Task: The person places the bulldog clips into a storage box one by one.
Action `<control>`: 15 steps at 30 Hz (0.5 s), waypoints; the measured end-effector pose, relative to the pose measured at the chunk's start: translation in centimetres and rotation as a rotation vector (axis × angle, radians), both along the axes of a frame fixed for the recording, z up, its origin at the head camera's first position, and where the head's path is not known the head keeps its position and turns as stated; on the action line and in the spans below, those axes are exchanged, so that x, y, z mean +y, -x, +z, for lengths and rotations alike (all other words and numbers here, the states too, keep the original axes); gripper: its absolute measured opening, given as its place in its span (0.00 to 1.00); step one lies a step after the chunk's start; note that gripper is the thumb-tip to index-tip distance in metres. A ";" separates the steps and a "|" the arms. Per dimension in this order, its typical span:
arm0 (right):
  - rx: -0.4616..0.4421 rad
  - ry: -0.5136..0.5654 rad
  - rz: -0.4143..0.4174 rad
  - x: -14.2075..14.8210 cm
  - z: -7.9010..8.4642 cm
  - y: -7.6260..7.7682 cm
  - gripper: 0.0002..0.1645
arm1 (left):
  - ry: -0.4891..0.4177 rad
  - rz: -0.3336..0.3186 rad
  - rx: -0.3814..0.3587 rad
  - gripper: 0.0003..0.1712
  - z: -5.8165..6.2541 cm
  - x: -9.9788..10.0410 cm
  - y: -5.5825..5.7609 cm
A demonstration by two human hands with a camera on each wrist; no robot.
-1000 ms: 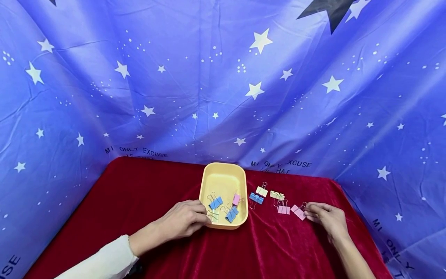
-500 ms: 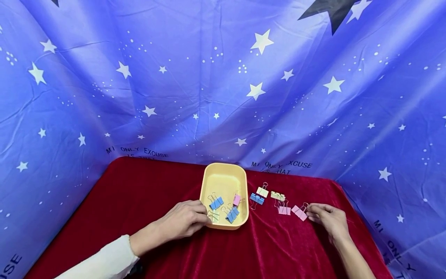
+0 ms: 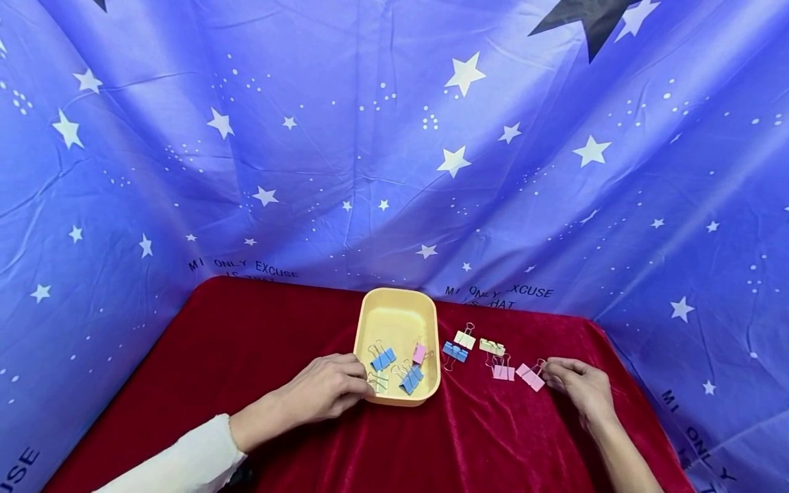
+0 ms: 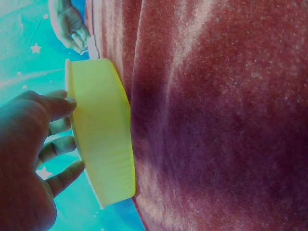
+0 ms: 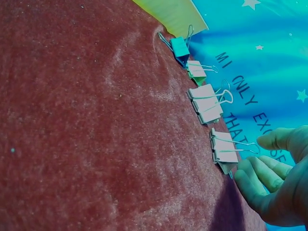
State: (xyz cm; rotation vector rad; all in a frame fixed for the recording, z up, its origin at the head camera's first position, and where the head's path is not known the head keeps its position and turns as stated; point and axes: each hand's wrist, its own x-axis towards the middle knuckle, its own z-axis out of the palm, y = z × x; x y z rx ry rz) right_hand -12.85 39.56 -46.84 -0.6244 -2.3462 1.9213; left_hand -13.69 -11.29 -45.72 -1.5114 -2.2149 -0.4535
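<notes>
My left hand (image 3: 329,387) holds the near left rim of a yellow plastic box (image 3: 367,308); in the left wrist view the thumb lies on the outer side and the fingers reach over the rim. Inside lie two blue binder clips (image 3: 382,359), a pink one (image 3: 419,353) and a pale one partly behind my fingers. Right of the box, my right hand (image 3: 582,390) is at the wire handles of a pink binder clip (image 3: 530,376) on the cloth. The right wrist view shows its thumb and fingers apart, with the handle end between them.
Left of that clip lie another pink clip (image 3: 503,372), two pale yellow clips (image 3: 465,339) and a blue clip (image 3: 455,351) near the box's right side. Red velvet cloth (image 3: 265,329) covers the table. A blue star-printed curtain (image 3: 345,137) stands behind and at both sides.
</notes>
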 end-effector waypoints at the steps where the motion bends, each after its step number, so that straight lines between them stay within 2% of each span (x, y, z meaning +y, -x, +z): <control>1: -0.002 -0.003 -0.001 0.0 0.0 0.1 0.09 | 0.000 -0.001 -0.002 0.12 0.0 0.0 0.0; 5: 0.001 -0.001 0.015 -0.2 0.0 0.3 0.12 | -0.004 -0.003 -0.003 0.13 0.1 0.0 0.0; 15: -0.006 -0.009 0.044 -0.7 0.0 0.6 0.09 | -0.009 -0.008 0.003 0.12 0.0 0.0 0.0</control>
